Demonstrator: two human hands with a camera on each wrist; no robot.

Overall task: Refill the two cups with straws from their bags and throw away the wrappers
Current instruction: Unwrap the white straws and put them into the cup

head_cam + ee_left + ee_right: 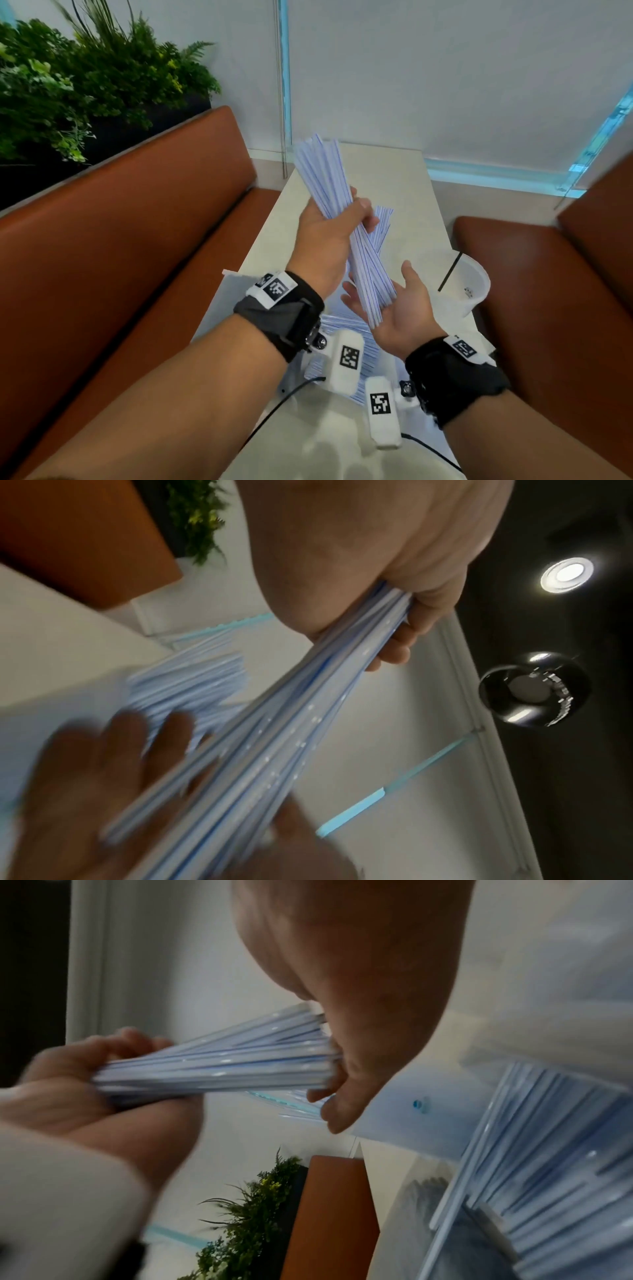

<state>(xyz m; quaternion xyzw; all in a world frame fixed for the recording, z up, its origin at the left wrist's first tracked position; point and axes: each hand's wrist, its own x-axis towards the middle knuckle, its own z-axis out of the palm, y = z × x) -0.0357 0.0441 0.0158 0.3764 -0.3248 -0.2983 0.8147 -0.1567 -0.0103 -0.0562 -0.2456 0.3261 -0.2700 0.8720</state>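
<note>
Blue-striped wrapped straws point(337, 219) rise in a bundle above the table point(404, 212), gripped mid-length by the left hand point(325, 246), their lower ends against the right hand's point(400, 308) spread palm. Only the head view shows the white cup point(471, 284) at the table's right edge; the right wrist view shows more straws point(548, 1191) lying below.

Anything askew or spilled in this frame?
Yes. The white cup lies tipped on its side at the table's right edge. Loose straws are scattered on the table beyond the bundle of straws, which the left hand grips; the bundle's ends splay unevenly against the right hand.
</note>
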